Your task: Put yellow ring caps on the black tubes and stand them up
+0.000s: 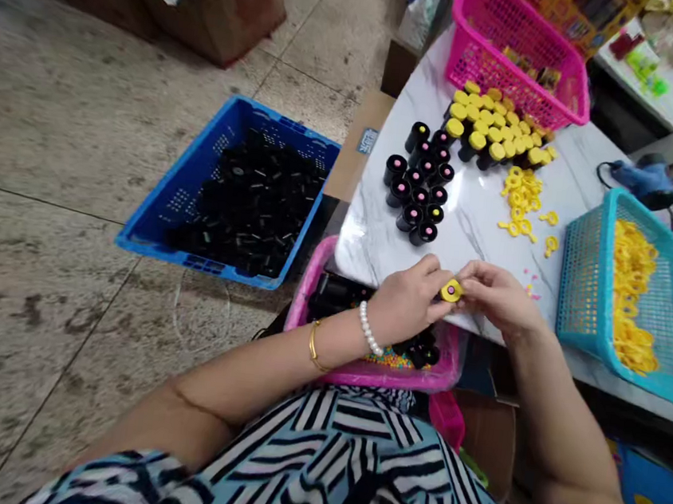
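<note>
White marble tabletop (470, 242) is carrying rows of small parts as a person is leaning over its near edge, both hands meeting just above it. Between the left hand (407, 301), wearing a pearl bracelet (369, 327) and a gold bangle (313, 347), and the right hand (500, 300), a small yellow plastic ring (451, 291) with a pink center is being pinched: the right fingertips (470, 286) are pressing together on its rim, while the left fingers are curling in against the other side, partly hidden from view. The piece looks light, stiff and smooth, likely to slip if gripped by its face, so its outer rim seems the best place to take hold. Toward the far end of the tabletop, black cylinders (419, 184) with pink centers are standing upright in a cluster, yellow-capped cylinders (481, 131) are crowding beside them near a pink basket (570, 92), and loose yellow rings (519, 199) are lying to the right. A teal basket (583, 310) heaped with more yellow rings is sitting at the right edge, a second pink basket (303, 280) holding black pieces and colored beads is resting below the near edge, and a blue basket (191, 180) full of black cylinders is sitting on the tiled floor (54, 134) to the left.
</note>
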`<act>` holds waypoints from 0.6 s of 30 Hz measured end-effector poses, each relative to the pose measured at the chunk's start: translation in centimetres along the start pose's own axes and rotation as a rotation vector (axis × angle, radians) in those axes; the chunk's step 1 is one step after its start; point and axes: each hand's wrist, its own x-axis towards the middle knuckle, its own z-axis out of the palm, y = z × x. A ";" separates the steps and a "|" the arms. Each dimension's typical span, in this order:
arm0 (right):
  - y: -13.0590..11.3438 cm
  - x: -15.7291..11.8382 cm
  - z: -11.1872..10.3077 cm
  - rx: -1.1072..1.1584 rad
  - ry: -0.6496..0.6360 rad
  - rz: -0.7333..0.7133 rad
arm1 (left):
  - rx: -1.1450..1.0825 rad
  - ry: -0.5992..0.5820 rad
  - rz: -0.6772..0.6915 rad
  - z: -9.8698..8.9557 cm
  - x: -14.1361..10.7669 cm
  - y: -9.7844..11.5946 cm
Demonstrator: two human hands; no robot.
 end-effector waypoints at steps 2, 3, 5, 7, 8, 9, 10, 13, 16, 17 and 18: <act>-1.2 0.1 0.8 -0.153 0.017 -0.024 | -0.010 -0.011 -0.019 0.0 0.0 0.1; -1.4 0.0 1.2 -0.204 0.031 -0.035 | -0.012 -0.022 -0.031 -0.1 0.0 0.1; -1.3 -0.5 1.9 -0.262 0.087 -0.071 | -0.005 -0.048 -0.058 -0.2 0.0 0.2; -0.3 -1.3 2.4 -0.216 0.093 -0.081 | 0.008 -0.094 -0.091 -0.3 -0.1 0.3; 0.4 -1.7 2.5 -0.181 0.075 -0.092 | 0.016 -0.118 -0.106 -0.3 0.0 0.3; 1.0 -2.1 2.6 -0.165 0.066 -0.128 | 0.025 -0.143 -0.119 -0.3 0.0 0.3; 1.7 -2.2 2.6 -0.190 0.050 -0.171 | 0.032 -0.165 -0.128 -0.2 0.1 0.2; 2.6 -1.6 2.3 -0.381 0.159 -0.271 | 0.030 -0.169 -0.116 -0.1 0.3 0.0; 1.1 1.1 1.4 -0.477 0.470 -0.324 | -0.077 -0.038 0.010 -0.6 -0.9 -0.5; 0.1 2.5 0.9 -0.479 0.575 -0.331 | -0.128 0.027 0.066 -1.1 -1.7 -0.9; -1.1 4.2 0.3 -0.499 0.687 -0.353 | -0.169 0.096 0.108 -1.7 -2.8 -1.4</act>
